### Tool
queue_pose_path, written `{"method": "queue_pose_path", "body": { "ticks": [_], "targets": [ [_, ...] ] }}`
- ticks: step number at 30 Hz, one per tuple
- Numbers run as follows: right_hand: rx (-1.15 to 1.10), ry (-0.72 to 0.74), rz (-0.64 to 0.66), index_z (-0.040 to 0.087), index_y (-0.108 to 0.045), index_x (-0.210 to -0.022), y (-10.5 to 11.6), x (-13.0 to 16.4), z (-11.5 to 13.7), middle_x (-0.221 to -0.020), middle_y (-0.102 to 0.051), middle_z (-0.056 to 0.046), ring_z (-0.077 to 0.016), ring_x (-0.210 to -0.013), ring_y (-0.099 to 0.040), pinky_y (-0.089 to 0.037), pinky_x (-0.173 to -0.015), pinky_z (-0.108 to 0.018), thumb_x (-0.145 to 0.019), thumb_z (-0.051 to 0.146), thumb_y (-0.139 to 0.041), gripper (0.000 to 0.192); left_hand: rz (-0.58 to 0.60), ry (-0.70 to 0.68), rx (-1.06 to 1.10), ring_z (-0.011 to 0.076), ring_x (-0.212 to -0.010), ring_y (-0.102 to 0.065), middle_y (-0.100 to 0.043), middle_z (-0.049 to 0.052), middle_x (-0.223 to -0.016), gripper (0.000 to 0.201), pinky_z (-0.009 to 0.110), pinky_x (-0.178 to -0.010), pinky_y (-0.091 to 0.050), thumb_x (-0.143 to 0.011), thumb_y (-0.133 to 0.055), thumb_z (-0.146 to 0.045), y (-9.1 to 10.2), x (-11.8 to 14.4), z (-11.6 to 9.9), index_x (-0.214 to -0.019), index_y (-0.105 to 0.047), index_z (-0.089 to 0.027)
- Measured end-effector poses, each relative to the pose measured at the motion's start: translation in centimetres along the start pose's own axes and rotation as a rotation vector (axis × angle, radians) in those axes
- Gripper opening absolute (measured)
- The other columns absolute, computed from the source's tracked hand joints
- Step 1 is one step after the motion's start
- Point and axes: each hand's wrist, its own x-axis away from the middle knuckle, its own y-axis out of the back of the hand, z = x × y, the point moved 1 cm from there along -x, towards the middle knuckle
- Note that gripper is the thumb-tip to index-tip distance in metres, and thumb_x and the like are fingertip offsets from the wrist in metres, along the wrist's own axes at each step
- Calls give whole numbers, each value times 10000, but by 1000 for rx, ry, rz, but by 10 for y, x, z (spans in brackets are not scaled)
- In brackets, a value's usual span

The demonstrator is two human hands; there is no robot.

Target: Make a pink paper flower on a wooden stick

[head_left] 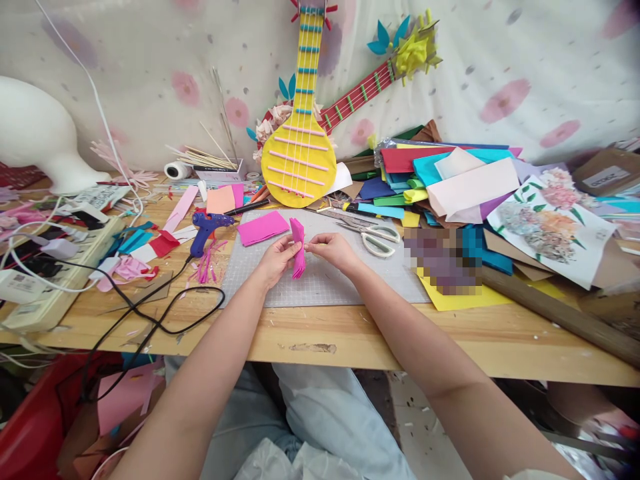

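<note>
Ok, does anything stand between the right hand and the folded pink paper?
Nothing visible does. The left hand holds the folded pink paper over the grey mat, with the right hand close at its side. The scissors lie beyond the right hand, outside that gap.

Head view: I look from head height, forward and down.
Table (pixel 310 328): close below, spanning my feed.
Lap (pixel 330 407): nearest, at my lower edge.
Cloth (pixel 225 40): farther, straight ahead.
</note>
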Motion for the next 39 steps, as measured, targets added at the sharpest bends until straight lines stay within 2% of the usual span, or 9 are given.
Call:
{"method": "queue_pose_path", "body": {
  "ticks": [4,6,12,16,21,27,33,39],
  "targets": [
    [89,28,-46,173,-624,-614,0,2,3,-597,-562,11,-106,-578,-443,-309,-564,-248,-614,496,-617,324,-196,-84,-78,99,-605,-571,-595,-6,-726,426,224,-540,-460,-577,-736,-308,-1,-2,1,-915,-520,-165],
    [190,29,-90,178,-637,-627,0,3,5,-587,-558,9,-107,-568,-434,-302,-563,-250,-644,484,-604,308,-250,-145,-126,101,-624,-578,-603,0,-736,382,217,-551,-456,-568,-737,-314,0,-3,1,-850,-531,-157],
    [417,111,-209,198,-674,-654,-5,8,12,-523,-523,17,-111,-583,-430,-296,-611,-248,-721,447,-566,280,-159,-184,-195,158,-671,-629,-662,46,-721,377,264,-622,-472,-650,-629,-484,-2,-4,3,-781,-616,-131],
    [498,154,-176,200,-686,-687,-4,9,17,-518,-532,13,-125,-632,-459,-306,-652,-249,-764,370,-528,245,-154,-163,-195,177,-667,-641,-677,58,-701,433,282,-631,-478,-689,-559,-550,-2,-4,5,-767,-643,-133],
    [553,173,-110,200,-694,-726,0,11,23,-609,-595,-8,-144,-719,-484,-317,-676,-246,-782,280,-483,232,-118,-180,-206,165,-666,-645,-692,61,-796,403,270,-631,-488,-664,-615,-505,-2,-5,6,-831,-665,-141],
    [473,187,-85,188,-675,-687,1,8,19,-597,-597,0,-131,-668,-488,-333,-660,-244,-774,306,-484,241,-123,-187,-218,153,-662,-644,-690,67,-852,410,266,-615,-500,-650,-639,-476,-1,-5,6,-889,-667,-143],
    [110,91,-22,156,-631,-659,1,-1,3,-635,-592,11,-108,-617,-494,-362,-620,-231,-704,327,-520,209,-25,-138,-191,156,-679,-650,-687,53,-905,373,260,-616,-501,-613,-702,-366,-5,-1,3,-917,-673,-152],
    [-79,134,55,151,-619,-644,1,-1,2,-665,-608,7,-106,-649,-512,-384,-672,-238,-669,285,-526,166,-76,-98,-181,170,-717,-655,-684,53,-924,338,289,-637,-514,-651,-680,-330,-5,-3,6,-941,-670,-158]
  ]
}}
